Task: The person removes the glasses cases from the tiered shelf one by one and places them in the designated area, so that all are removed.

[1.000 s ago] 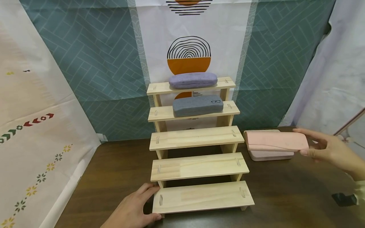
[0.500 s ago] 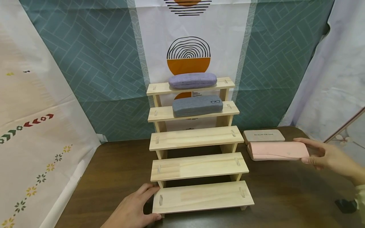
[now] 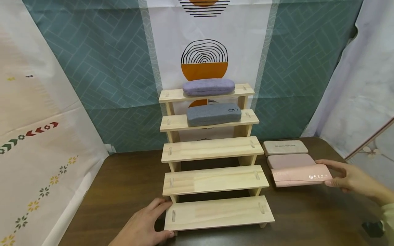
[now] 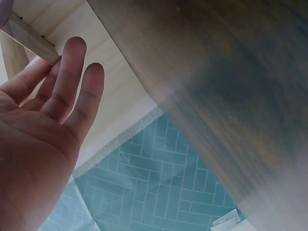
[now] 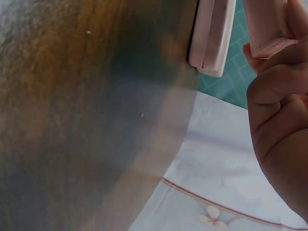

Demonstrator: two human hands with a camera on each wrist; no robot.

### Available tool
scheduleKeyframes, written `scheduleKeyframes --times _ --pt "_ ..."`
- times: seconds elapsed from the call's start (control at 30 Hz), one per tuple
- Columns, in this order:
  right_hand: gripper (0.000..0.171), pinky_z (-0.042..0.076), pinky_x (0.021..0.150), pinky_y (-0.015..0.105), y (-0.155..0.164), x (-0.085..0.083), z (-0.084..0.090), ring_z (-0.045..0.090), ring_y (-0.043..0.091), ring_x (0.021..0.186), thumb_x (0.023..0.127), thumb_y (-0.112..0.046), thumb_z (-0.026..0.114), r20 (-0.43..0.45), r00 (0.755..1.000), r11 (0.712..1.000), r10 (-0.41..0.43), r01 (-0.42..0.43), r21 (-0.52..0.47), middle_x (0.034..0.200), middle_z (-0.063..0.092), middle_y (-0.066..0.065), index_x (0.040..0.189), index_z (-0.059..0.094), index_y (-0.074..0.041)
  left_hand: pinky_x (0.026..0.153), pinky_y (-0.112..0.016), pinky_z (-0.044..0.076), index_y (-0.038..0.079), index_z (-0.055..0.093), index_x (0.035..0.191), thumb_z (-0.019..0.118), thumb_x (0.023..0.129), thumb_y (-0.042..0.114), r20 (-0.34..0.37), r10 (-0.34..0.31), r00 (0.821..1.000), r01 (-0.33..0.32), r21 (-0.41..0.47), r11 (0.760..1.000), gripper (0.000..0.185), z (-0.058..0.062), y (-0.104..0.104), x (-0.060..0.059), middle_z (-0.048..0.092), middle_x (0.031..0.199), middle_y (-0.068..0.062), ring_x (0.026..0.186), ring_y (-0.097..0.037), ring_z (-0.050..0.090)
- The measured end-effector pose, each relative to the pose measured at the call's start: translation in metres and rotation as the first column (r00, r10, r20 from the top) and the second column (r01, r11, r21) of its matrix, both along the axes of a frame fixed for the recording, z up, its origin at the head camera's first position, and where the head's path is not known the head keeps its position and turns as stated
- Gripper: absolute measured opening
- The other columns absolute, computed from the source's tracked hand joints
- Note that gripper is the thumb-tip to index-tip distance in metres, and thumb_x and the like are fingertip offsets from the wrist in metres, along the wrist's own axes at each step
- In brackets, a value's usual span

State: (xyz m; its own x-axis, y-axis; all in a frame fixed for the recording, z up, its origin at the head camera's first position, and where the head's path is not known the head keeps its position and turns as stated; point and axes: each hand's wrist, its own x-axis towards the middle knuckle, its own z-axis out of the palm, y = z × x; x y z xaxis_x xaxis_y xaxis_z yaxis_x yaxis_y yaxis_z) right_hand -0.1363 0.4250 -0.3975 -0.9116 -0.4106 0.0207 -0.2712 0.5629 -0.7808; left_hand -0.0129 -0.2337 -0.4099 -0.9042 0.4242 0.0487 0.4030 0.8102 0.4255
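Observation:
My right hand (image 3: 349, 177) pinches the right end of a pink glasses case (image 3: 301, 175) with small white print. The case is tilted and overlaps the front of a pale pinkish case (image 3: 290, 161) on the table. In the right wrist view the pink case (image 5: 267, 29) shows between thumb and fingers, raised off the tabletop. At the stand's lower left, my left hand (image 3: 146, 222) grips the end of the lowest board of a stepped wooden shelf (image 3: 218, 212), thumb in front and fingers behind. The left wrist view shows the other fingers (image 4: 91, 86) reaching past the wood.
A purple glasses case (image 3: 208, 87) lies on the top step and a grey-blue one (image 3: 213, 114) on the step below. A beige case (image 3: 284, 147) sits at the table's back right. Cloth hangs behind and at both sides. Something dark (image 3: 373, 229) is near the right sleeve.
My right hand has brought the pink case toward the front and turned it, so its print shows; the beige and pinkish cases behind are uncovered. My left hand has stayed put.

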Motion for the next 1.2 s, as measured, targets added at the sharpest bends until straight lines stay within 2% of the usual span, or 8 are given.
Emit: scheduleKeyframes --times 0.17,0.4,0.5,0.63,0.9,0.97,1.1,1.2 --pt "0.067 0.039 0.038 0.032 0.003 -0.002 -0.006 0.044 0.012 0.045 0.091 -0.001 0.072 0.004 1.0 1.0 0.003 -0.003 -0.01 0.126 0.052 -0.033 0.151 0.046 -0.013 0.075 -0.037 0.053 0.015 0.059 0.139 0.076 0.083 0.06 -0.022 -0.001 1.0 0.001 -0.006 1.0 0.074 0.0 0.0 0.0 0.049 0.133 0.009 0.097 -0.012 0.062" --pt "0.066 0.037 0.035 0.032 0.005 -0.004 -0.014 0.037 0.01 0.043 0.09 0.004 0.07 0.034 0.999 0.996 0.035 -0.032 -0.077 0.116 0.059 -0.02 0.149 0.048 -0.013 0.075 -0.037 0.053 0.014 0.058 0.14 0.074 0.083 0.062 0.001 -0.006 1.0 0.006 -0.009 1.0 0.075 0.001 0.001 0.0 0.049 0.133 0.007 0.097 -0.013 0.061" --pt "0.065 0.039 0.037 0.033 0.005 -0.003 -0.015 0.042 0.007 0.045 0.09 0.003 0.071 0.033 0.999 0.997 0.04 -0.037 -0.072 0.117 0.058 -0.021 0.149 0.047 -0.01 0.075 -0.037 0.053 0.013 0.058 0.14 0.074 0.084 0.062 0.005 -0.008 1.0 0.008 -0.006 1.0 0.076 0.001 0.0 0.0 0.049 0.133 0.007 0.098 -0.013 0.061" --pt "0.066 0.043 0.04 0.034 0.007 -0.003 -0.016 0.051 0.013 0.049 0.09 0.003 0.07 0.032 0.999 0.998 0.04 -0.038 -0.058 0.119 0.054 -0.024 0.15 0.044 -0.007 0.075 -0.037 0.053 0.013 0.058 0.139 0.075 0.083 0.06 -0.017 -0.012 1.0 0.012 -0.005 1.0 0.075 0.0 0.0 0.001 0.049 0.133 0.007 0.098 -0.013 0.062" --pt "0.071 0.05 0.05 0.035 0.013 -0.005 -0.021 0.06 0.015 0.067 0.093 0.008 0.064 0.073 0.993 0.991 0.097 -0.089 -0.105 0.118 0.053 -0.024 0.152 0.044 -0.027 0.075 -0.036 0.053 0.013 0.059 0.138 0.077 0.083 0.059 -0.027 -0.012 1.0 0.012 -0.003 1.0 0.074 0.0 0.001 0.001 0.05 0.132 0.008 0.097 -0.012 0.061" --pt "0.071 0.05 0.052 0.035 0.014 -0.006 -0.022 0.061 0.013 0.071 0.093 0.008 0.064 0.072 0.991 0.989 0.111 -0.103 -0.107 0.114 0.055 -0.021 0.152 0.044 -0.026 0.075 -0.036 0.053 0.013 0.059 0.139 0.076 0.083 0.06 -0.025 -0.012 1.0 0.012 -0.003 1.0 0.075 0.0 0.001 0.001 0.049 0.132 0.008 0.096 -0.012 0.062" --pt "0.07 0.054 0.058 0.033 0.015 -0.007 -0.026 0.064 0.007 0.083 0.091 0.008 0.067 0.029 0.994 0.992 0.105 -0.103 -0.067 0.123 0.048 -0.034 0.152 0.045 -0.018 0.075 -0.037 0.053 0.014 0.059 0.139 0.076 0.083 0.061 -0.02 -0.011 1.0 0.011 -0.002 1.0 0.075 0.0 0.001 0.0 0.049 0.133 0.008 0.097 -0.013 0.062" --pt "0.069 0.054 0.056 0.034 0.013 -0.006 -0.029 0.065 0.008 0.08 0.09 0.007 0.069 0.006 0.996 0.995 0.09 -0.089 -0.046 0.123 0.044 -0.038 0.151 0.045 -0.015 0.075 -0.037 0.053 0.013 0.058 0.139 0.075 0.083 0.061 -0.012 -0.012 1.0 0.012 -0.001 1.0 0.076 0.0 0.001 0.0 0.049 0.134 0.007 0.098 -0.013 0.062"
